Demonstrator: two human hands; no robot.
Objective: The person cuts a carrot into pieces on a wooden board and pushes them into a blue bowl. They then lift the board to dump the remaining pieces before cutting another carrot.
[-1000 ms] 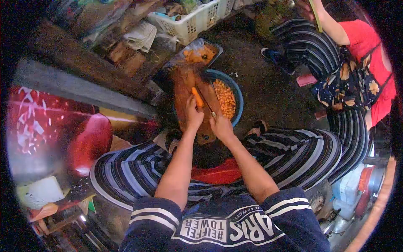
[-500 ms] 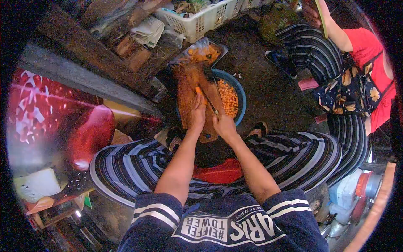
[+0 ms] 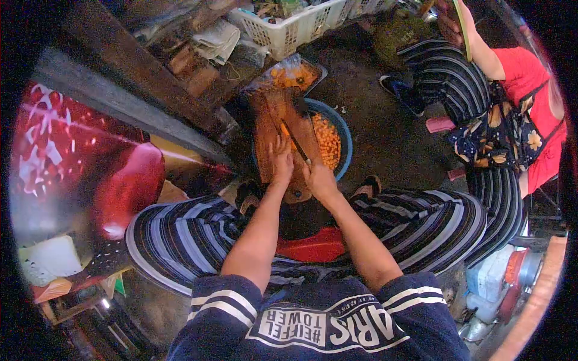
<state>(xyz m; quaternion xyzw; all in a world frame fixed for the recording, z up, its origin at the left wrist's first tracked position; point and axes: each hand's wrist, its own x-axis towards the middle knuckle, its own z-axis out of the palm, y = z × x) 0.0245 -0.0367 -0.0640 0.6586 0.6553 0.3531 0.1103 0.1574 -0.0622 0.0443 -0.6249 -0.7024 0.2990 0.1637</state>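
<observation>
A knife [image 3: 296,141] slants across the wooden board [image 3: 271,126], its handle gripped by my right hand [image 3: 320,179]. Beside the blade, on the left, my left hand [image 3: 281,161] rests on the board with its fingers apart. An orange piece [image 3: 285,129] lies against the blade near the knife's tip; it looks like carrot. Under the board's right side is a blue basin [image 3: 347,147] that holds many small orange cubes [image 3: 326,141]. Beyond the board's far end stands a tray [image 3: 322,77] with orange pieces on it.
A white plastic basket [image 3: 289,37] stands at the back. On the right sits another person [image 3: 518,66] in a red top, with a raised hand. Wooden beams [image 3: 138,66] and a shiny red surface [image 3: 72,144] are on the left.
My left hand's fingers have spread a little on the board. The knife and my right hand have shifted only slightly. The view has tilted a little.
</observation>
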